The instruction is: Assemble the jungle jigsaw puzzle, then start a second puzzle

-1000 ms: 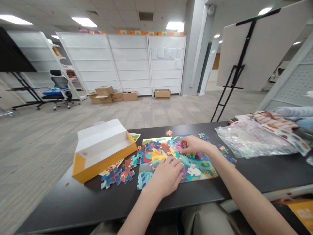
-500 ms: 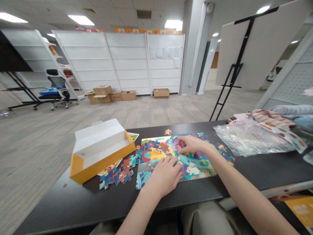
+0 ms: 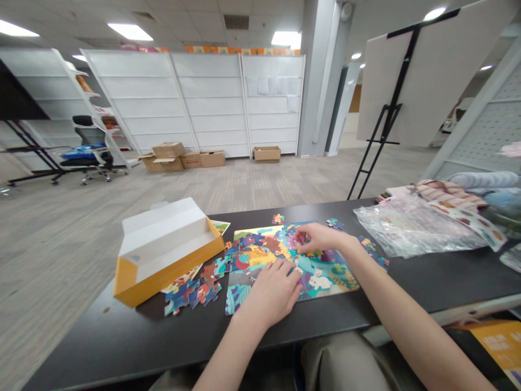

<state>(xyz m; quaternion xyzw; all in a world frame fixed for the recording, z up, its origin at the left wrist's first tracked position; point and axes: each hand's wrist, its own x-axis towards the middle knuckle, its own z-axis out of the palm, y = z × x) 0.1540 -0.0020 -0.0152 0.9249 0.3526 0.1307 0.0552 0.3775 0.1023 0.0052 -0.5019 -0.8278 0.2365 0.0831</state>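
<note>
Currently | left hand [image 3: 266, 293] flat on jigsaw puzzle [image 3: 260, 252], open | right hand [image 3: 321, 239] fingertips together on puzzle, any piece held unclear

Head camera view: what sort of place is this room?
Probably a shop or display space: bare white shelving units line the wall, cardboard boxes sit on the carpet, and a white board stands on a black easel.

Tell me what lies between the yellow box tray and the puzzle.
In the head view, loose jigsaw pieces lie between the yellow box tray and the partly assembled puzzle.
</note>
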